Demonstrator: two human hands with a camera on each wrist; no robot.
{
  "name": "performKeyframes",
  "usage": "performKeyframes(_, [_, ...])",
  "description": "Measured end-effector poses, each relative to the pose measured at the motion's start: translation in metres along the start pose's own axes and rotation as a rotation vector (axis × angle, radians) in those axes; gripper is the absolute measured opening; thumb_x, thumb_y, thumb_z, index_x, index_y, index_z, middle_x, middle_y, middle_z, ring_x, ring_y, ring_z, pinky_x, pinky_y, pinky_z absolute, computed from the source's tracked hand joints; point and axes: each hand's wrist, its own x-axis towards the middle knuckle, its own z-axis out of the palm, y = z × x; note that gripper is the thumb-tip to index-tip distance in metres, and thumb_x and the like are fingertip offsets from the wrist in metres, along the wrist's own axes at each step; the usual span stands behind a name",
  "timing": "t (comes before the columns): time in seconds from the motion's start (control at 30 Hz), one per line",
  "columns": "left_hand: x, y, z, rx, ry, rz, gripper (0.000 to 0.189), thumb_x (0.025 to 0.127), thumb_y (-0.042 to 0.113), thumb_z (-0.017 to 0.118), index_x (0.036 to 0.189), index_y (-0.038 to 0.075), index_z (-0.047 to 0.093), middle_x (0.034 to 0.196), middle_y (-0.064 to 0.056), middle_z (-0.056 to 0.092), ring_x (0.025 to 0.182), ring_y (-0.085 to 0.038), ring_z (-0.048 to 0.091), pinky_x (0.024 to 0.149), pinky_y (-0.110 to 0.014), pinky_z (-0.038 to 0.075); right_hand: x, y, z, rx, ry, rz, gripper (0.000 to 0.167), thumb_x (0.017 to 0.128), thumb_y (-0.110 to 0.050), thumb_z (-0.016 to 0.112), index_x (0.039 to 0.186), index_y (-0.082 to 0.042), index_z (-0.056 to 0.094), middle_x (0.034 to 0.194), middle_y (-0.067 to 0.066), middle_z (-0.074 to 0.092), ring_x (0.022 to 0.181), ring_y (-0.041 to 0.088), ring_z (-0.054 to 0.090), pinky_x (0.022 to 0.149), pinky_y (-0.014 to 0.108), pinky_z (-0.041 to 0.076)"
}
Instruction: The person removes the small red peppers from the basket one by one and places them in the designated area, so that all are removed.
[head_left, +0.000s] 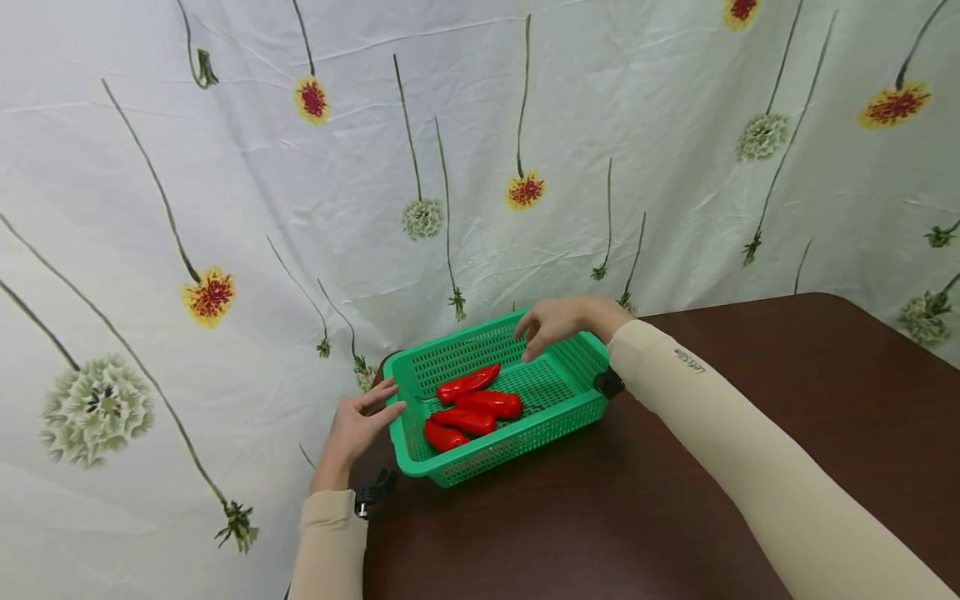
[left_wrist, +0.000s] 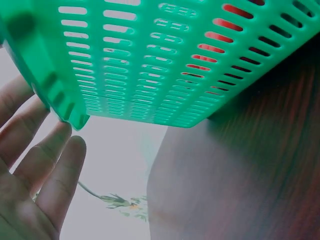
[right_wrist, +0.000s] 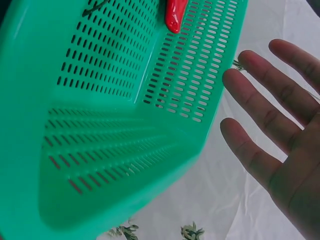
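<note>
A green perforated plastic basket (head_left: 517,439) stands on the table, its slotted side wall (left_wrist: 140,65) filling the top of the left wrist view. Several glossy red peppers (head_left: 489,405) lie in its left half; one pepper (right_wrist: 175,15) shows at the top of the right wrist view. My left hand (head_left: 356,429) is at the basket's left end, its fairly straight fingertips touching or very near the rim. Over the back right part of the basket hovers my right hand (head_left: 558,321), fingers spread and relaxed, with nothing in them. It is apart from the peppers.
The dark brown wooden table (head_left: 750,375) extends to the right and front of the basket. Behind it hangs a white cloth (head_left: 337,183) printed with flowers. A thin dark stem-like piece (right_wrist: 95,7) shows against the basket's floor in the right wrist view.
</note>
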Motion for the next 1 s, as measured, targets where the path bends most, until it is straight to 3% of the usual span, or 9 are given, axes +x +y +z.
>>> performKeyframes(0.37, [-0.001, -0.001, 0.003, -0.025, 0.025, -0.035, 0.052, 0.092, 0.024, 0.075, 0.137, 0.003, 0.061, 0.155, -0.007, 0.047, 0.142, -0.026, 0.047, 0.091, -0.006, 0.047, 0.021, 0.001, 0.007, 0.042, -0.095, 0.044, 0.055, 0.098, -0.032, 0.065, 0.146, -0.012, 0.051, 0.149, 0.015, 0.052, 0.124, 0.028, 0.062, 0.109, 0.044, 0.047])
performKeyframes(0.7, [0.0, -0.002, 0.006, -0.026, 0.047, -0.022, 0.051, 0.093, 0.024, 0.074, 0.137, 0.002, 0.061, 0.155, -0.008, 0.046, 0.143, -0.028, 0.045, 0.091, -0.005, 0.047, 0.035, -0.008, 0.011, 0.013, -0.168, 0.089, 0.053, 0.097, -0.035, 0.067, 0.146, -0.019, 0.054, 0.146, 0.007, 0.056, 0.128, 0.027, 0.06, 0.112, 0.048, 0.045])
performKeyframes(1.0, [-0.001, 0.001, 0.008, -0.032, 0.046, -0.037, 0.048, 0.094, 0.021, 0.072, 0.137, 0.002, 0.061, 0.155, -0.006, 0.046, 0.143, -0.026, 0.045, 0.089, -0.004, 0.047, 0.047, -0.007, 0.017, 0.021, -0.207, 0.101, 0.053, 0.097, -0.031, 0.067, 0.146, -0.017, 0.053, 0.144, 0.005, 0.056, 0.13, 0.027, 0.057, 0.115, 0.051, 0.041])
